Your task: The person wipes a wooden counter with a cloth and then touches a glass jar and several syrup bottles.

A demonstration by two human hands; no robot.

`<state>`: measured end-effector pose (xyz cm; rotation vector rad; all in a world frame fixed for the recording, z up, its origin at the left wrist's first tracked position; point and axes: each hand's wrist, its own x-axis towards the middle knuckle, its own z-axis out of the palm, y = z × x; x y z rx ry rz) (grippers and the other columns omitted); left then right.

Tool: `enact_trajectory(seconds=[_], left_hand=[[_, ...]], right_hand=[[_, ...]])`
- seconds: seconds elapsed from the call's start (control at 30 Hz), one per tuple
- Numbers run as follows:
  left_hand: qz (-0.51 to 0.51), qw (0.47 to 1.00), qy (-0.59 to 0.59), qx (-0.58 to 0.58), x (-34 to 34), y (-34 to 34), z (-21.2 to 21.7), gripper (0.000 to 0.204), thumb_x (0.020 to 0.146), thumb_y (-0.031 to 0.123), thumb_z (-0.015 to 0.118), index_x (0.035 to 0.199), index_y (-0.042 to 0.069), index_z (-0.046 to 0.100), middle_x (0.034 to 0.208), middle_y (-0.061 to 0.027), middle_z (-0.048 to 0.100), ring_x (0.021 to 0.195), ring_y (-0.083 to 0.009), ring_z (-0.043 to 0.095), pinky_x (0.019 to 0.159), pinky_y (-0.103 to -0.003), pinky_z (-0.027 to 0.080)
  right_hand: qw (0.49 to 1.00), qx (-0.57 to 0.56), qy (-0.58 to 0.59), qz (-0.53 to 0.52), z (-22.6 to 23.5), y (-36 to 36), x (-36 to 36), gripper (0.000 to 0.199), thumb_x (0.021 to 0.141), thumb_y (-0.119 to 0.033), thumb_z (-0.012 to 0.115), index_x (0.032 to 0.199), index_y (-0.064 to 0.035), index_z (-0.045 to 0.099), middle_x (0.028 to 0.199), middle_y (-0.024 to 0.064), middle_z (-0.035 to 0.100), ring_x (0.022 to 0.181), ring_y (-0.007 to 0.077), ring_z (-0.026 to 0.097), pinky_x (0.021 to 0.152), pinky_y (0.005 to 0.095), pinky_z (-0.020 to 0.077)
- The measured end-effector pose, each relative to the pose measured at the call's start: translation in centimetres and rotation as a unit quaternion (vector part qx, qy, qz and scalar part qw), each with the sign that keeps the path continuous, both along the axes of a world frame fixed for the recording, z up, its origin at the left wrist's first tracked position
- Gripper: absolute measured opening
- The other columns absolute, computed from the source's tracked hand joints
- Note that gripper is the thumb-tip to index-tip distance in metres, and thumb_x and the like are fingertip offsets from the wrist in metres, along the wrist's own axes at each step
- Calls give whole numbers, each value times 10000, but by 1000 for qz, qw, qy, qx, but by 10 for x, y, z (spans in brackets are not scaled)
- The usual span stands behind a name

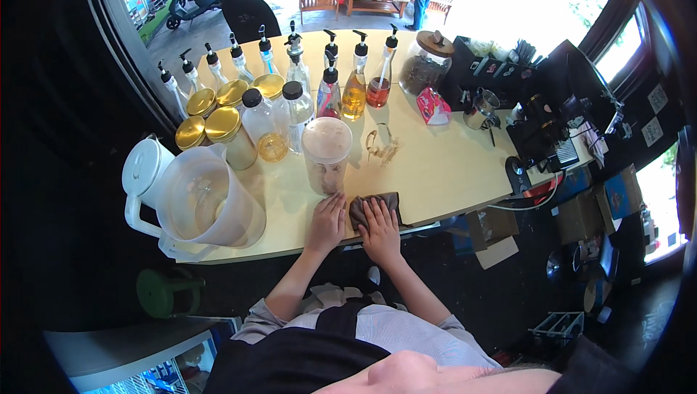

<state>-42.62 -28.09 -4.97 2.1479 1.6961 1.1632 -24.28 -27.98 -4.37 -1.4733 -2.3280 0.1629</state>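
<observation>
The brown cloth point(393, 204) lies at six o'clock on the pale yellow desk point(450, 169), right by the near edge; it is dark and soft-looking, bunched into a rough square, with creases running out from under the fingers. The right hand point(379, 223) rests flat on it, its grip wide, fingers stretched out. The left hand point(328, 223) lies at the cloth's nine o'clock, back upward, its grip likewise wide, fingers straight and close together, tips by the foot of a tall translucent container point(327, 165); whether they touch it I cannot tell. That container, at the cloth's eleven o'clock, looks cloudy, with brownish patches low down
</observation>
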Motion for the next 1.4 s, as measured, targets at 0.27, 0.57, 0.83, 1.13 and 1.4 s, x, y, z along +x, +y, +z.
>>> enact_trajectory(seconds=[0.27, 0.57, 0.83, 1.13, 1.4], left_hand=[[-7, 1000, 23, 8, 5, 6, 5, 368, 992, 124, 468, 1279, -70, 591, 1313, -217, 611, 1270, -350, 542, 1104, -441, 378], [3, 1000, 9, 16, -2, -3, -1, 366, 964, 122, 504, 1262, -71, 593, 1293, -219, 617, 1267, -361, 536, 1096, -453, 389], [0, 1000, 11, 24, 6, 3, 5, 356, 940, 99, 523, 1244, -69, 602, 1276, -215, 626, 1257, -352, 544, 1088, -449, 397], [4, 999, -5, 41, -1, -3, 0, 305, 957, 96, 508, 1199, -51, 622, 1233, -213, 641, 1227, -358, 562, 1070, -444, 418], [3, 998, -19, 55, 3, -1, 5, 256, 963, 99, 510, 1136, -36, 642, 1197, -201, 656, 1205, -348, 575, 1064, -437, 427]], right_hand=[[998, 36, -2, -54, -9, 88, -23, 601, 993, -393, 495, 1523, -131, 385, 1574, 111, 367, 1478, 295, 288, 1204, 517, 182], [997, -5, -5, 80, 1, 9, 17, 579, 966, -338, 555, 1512, -196, 424, 1572, 76, 383, 1470, 300, 309, 1197, 514, 212], [998, 30, -2, -64, -4, 79, 32, 561, 964, -331, 550, 1497, -187, 448, 1556, 92, 408, 1450, 316, 338, 1187, 529, 211], [998, 39, 27, 43, -7, 8, -9, 571, 938, -310, 591, 1483, -187, 471, 1540, 94, 431, 1442, 317, 356, 1190, 515, 226], [998, 27, 26, -43, 3, 59, 83, 517, 949, -274, 575, 1453, -185, 506, 1529, 82, 453, 1430, 296, 383, 1183, 508, 250]])
